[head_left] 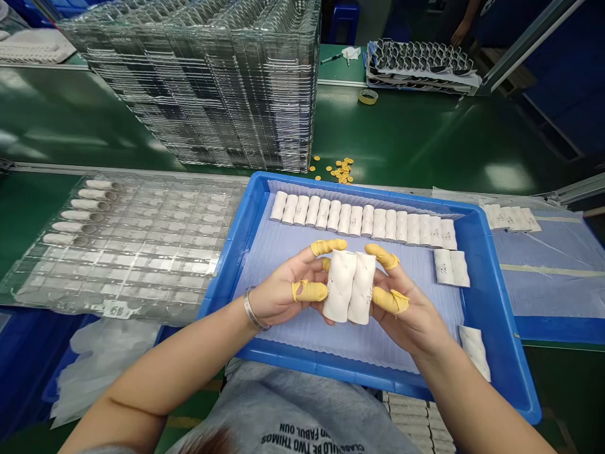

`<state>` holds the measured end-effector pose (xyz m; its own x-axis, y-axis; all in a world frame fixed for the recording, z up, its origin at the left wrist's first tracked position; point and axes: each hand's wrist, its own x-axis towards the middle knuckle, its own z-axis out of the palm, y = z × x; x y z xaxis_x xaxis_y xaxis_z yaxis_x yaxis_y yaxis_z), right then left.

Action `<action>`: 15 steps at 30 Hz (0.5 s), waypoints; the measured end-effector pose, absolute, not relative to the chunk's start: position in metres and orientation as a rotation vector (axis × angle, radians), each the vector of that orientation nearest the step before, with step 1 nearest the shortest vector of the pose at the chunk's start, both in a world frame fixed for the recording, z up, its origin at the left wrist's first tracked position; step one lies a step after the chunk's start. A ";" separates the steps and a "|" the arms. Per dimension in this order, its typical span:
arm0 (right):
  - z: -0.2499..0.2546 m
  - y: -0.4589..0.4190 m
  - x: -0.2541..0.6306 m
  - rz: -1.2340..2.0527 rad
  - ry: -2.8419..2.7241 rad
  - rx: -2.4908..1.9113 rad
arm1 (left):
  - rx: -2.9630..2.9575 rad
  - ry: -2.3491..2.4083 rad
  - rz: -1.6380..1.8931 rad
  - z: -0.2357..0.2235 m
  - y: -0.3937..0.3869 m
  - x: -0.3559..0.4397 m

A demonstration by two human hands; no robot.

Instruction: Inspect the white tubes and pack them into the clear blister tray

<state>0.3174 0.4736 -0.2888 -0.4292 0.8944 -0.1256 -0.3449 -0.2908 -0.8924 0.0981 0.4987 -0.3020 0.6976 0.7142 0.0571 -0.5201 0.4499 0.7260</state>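
- Green-topped workbench (401,132), viewed from the worker's head, with a tall stack of clear moulded plastic trays (203,82) at 11 o'clock and a rack of dark curved parts (420,63) at 1 o'clock.
- Shallow blue plastic tray (494,309), lined with a pale blue sheet (302,340), at centre; a tight row of white padded rolls (363,221) lies along its far side at 12 o'clock.
- Two white padded cylindrical rolls (350,287), bearing small dark marks, held side by side at centre, over the lined tray.
- Left hand (283,284), closed on the rolls from 9 o'clock, with yellow rubber finger cots (309,291) on its digits and a silver-coloured bangle (253,309) at the wrist.
- Right hand (406,315), also in yellow cots, closed on the rolls from 3 o'clock; the two hands pinch the pair between them.
- Clear plastic blister tray (127,246) at 9 o'clock, holding a few white rolls in its upper-left cavities.
- Handling (judged): the rolls appear light and soft, so they would likely dent under a hard pinch; a gentle hold along their sides seems best.
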 end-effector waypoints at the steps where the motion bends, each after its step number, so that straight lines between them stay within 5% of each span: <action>1: -0.289 0.473 0.318 1.830 -1.067 -0.818 | 0.800 0.283 0.778 -0.302 0.499 0.098; 15: -0.289 0.473 0.319 1.868 -1.077 -0.701 | 0.807 0.350 0.774 -0.303 0.499 0.098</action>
